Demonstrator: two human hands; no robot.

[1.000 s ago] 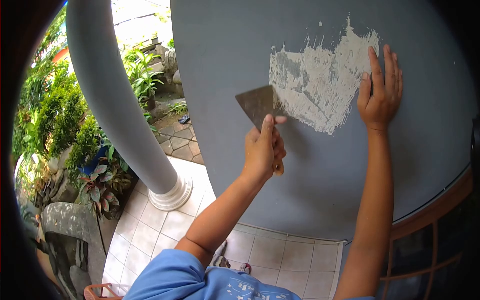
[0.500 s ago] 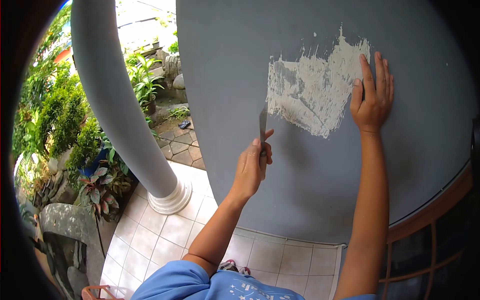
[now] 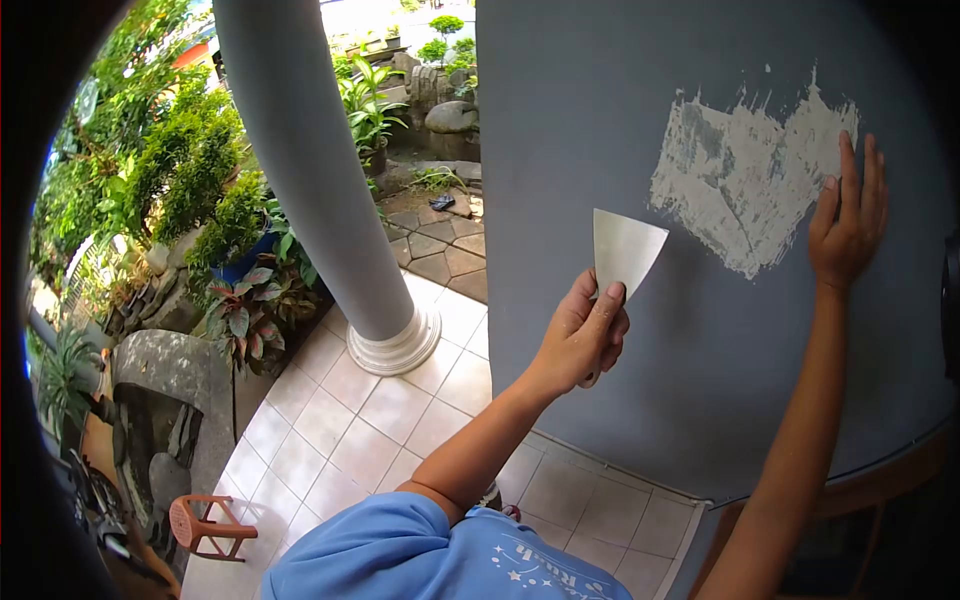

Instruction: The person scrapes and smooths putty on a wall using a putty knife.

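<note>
My left hand (image 3: pixel 590 335) is closed round the handle of a putty knife (image 3: pixel 628 248), its wide metal blade pointing up and its flat face toward me. The blade stands apart from the putty, to its lower left. A rough whitish patch of putty (image 3: pixel 745 180) covers part of the grey wall (image 3: pixel 580 100), with ragged streaks along its top and a darker bare spot at upper left. Flat against the wall at the patch's right edge lies my right hand (image 3: pixel 848 225), fingers stretched upward and holding nothing.
A round grey pillar (image 3: pixel 310 170) with a white base rises on the left from the tiled floor (image 3: pixel 410 420). A small brown stool (image 3: pixel 210 527) stands at lower left. Beyond are potted plants (image 3: pixel 265 310) and garden rocks (image 3: pixel 455 118).
The putty knife has come away from the patch and turned from edge-on to flat-face view. My view has swung left, bringing the stool fully in. My right hand stays on the wall.
</note>
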